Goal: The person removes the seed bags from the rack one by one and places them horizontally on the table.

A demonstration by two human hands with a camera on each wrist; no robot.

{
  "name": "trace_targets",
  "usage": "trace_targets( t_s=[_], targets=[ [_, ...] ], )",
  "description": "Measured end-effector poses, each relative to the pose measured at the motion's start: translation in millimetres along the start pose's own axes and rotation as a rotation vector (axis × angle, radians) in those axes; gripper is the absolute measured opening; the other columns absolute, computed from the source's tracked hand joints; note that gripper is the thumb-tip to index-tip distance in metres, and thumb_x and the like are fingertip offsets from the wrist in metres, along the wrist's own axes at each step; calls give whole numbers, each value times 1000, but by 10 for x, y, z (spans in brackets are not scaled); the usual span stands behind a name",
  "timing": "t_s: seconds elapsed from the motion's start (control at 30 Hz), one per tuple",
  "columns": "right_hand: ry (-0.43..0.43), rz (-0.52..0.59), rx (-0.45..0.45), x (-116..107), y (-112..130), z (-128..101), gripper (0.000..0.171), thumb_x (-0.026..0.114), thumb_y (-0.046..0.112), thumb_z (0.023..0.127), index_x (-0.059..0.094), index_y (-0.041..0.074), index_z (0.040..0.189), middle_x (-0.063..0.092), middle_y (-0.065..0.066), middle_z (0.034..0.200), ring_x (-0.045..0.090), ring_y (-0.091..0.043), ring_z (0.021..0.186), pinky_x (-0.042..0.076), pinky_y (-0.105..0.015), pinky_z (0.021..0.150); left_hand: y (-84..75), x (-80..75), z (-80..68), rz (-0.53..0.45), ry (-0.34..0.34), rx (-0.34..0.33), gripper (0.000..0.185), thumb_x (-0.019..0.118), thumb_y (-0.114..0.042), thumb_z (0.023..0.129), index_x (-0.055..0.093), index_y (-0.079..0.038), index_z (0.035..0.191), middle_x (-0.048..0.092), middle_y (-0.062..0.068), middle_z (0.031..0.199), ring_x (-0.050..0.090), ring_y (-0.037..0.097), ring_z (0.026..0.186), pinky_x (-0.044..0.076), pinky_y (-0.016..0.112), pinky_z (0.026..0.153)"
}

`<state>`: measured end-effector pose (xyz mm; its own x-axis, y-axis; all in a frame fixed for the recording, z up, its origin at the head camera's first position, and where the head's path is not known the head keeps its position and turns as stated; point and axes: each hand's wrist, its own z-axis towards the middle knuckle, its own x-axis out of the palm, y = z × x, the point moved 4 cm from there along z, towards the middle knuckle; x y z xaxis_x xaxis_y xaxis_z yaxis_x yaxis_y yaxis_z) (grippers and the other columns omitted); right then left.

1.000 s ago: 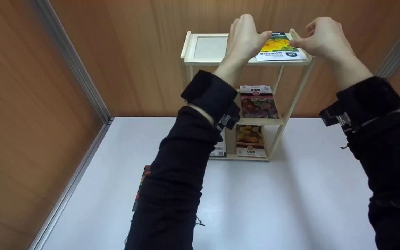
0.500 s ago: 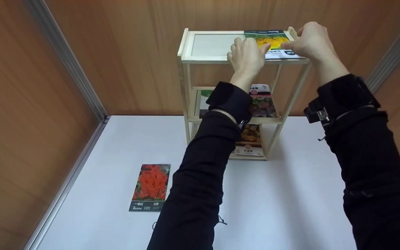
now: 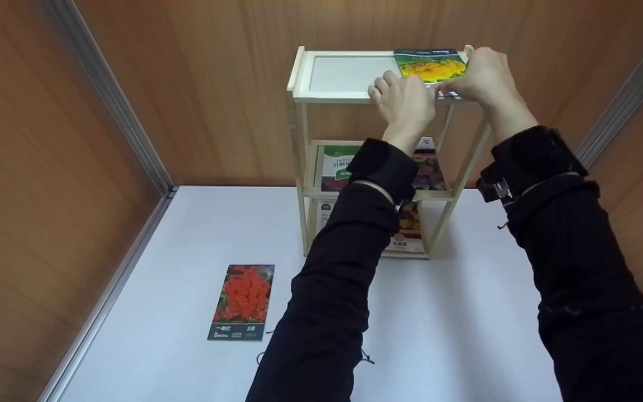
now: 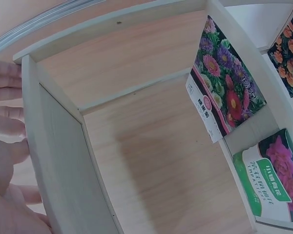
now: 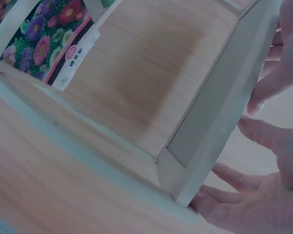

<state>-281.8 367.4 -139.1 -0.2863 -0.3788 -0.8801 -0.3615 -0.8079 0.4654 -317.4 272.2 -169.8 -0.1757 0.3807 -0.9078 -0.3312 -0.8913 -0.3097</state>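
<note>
A yellow-flower seed packet (image 3: 430, 66) lies flat at the right end of the top tray of a small wooden shelf (image 3: 299, 78). Both hands are at its near end, by the tray's front rim. My right hand (image 3: 475, 75) pinches the packet's near right corner, thumb toward the left hand. My left hand (image 3: 405, 100) rests its fingers on the packet's near edge and the rim. In the left wrist view the left fingers (image 4: 5, 107) lie fairly straight beside the tray rim (image 4: 53, 146). From below, the right hand (image 5: 268, 161) wraps the tray's corner (image 5: 219, 126). The packet's white end is hidden.
A red-flower packet (image 3: 241, 301) lies on the white table, left of my left arm. The middle shelf holds a green-and-white packet (image 3: 335, 167) and a mixed-flower packet (image 4: 224, 97). An orange-flower packet (image 3: 408, 234) stands on the bottom shelf. Wooden walls stand close behind and on both sides.
The yellow packet slid farther back into the top tray. Both hands came down to the front rim and closer together; the left arm shifted right, uncovering the red packet.
</note>
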Motion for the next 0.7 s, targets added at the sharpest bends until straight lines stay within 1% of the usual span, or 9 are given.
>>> trace_targets(
  t_s=[0.07, 0.23, 0.3, 0.37, 0.4, 0.47, 0.5, 0.6, 0.7],
  targets=[
    [-2, 34, 31, 7, 16, 5, 60, 59, 28, 83, 39, -4, 129, 43, -18, 126, 45, -22, 92, 41, -21, 69, 1, 12, 4, 5, -2, -3, 41, 40, -54, 87, 63, -24, 104, 45, 2, 114, 36, 21, 111, 22, 34, 94],
    [-11, 123, 95, -6, 46, 18, 50, 57, 27, 84, 48, 0, 124, 42, -12, 124, 42, -18, 96, 40, -23, 82, 14, 33, 6, 15, 7, -7, 43, 38, -52, 89, 62, -21, 106, 44, 3, 117, 34, 21, 114, 20, 35, 96],
    [-16, 168, 124, -18, 43, 21, 39, 58, 28, 83, 54, 5, 115, 45, -6, 114, 41, -15, 92, 39, -23, 81, 16, 34, 6, 14, 20, -5, 42, 37, -51, 90, 61, -21, 107, 44, 3, 119, 33, 21, 115, 20, 35, 97],
    [-18, 201, 154, -36, 41, 20, 40, 58, 28, 83, 53, 7, 117, 43, -1, 109, 40, -13, 91, 38, -21, 81, 15, 27, 6, -2, 32, -5, 40, 39, -49, 90, 61, -22, 108, 44, 3, 119, 33, 21, 116, 19, 35, 98],
    [-14, 209, 164, -46, 33, 21, 42, 58, 29, 83, 52, 8, 119, 43, -1, 112, 40, -13, 92, 38, -21, 82, 16, 18, 6, -17, 32, -7, 38, 40, -49, 90, 62, -22, 106, 44, 2, 118, 34, 20, 115, 19, 35, 98],
    [-15, 229, 187, -68, 11, 41, 44, 58, 29, 83, 49, 8, 121, 43, -2, 116, 40, -13, 95, 37, -21, 84, 13, -3, 8, -68, 25, -14, 33, 43, -46, 89, 63, -22, 100, 46, 0, 115, 37, 19, 112, 20, 33, 98],
    [-12, 230, 199, -74, -9, 63, 52, 58, 30, 83, 44, 6, 127, 41, -5, 123, 40, -14, 100, 37, -21, 86, 12, -17, 8, -101, 17, -16, 31, 45, -45, 89, 63, -21, 98, 47, -1, 112, 40, 17, 109, 22, 32, 97],
    [-5, 239, 230, -64, -127, 223, 64, 60, 34, 81, 35, 6, 134, 37, -6, 129, 39, -14, 102, 40, -20, 82, 8, -70, 11, -228, -19, -17, 24, 51, -38, 88, 63, -18, 94, 49, -2, 104, 45, 13, 99, 30, 26, 90],
    [15, 265, 253, -29, -294, 444, 77, 64, 42, 76, 29, 10, 136, 41, 0, 116, 42, -12, 92, 43, -19, 67, -1, -119, 8, -383, -65, 14, 26, 55, -29, 87, 60, -11, 104, 53, -1, 101, 49, 11, 95, 37, 20, 82]
  ],
)
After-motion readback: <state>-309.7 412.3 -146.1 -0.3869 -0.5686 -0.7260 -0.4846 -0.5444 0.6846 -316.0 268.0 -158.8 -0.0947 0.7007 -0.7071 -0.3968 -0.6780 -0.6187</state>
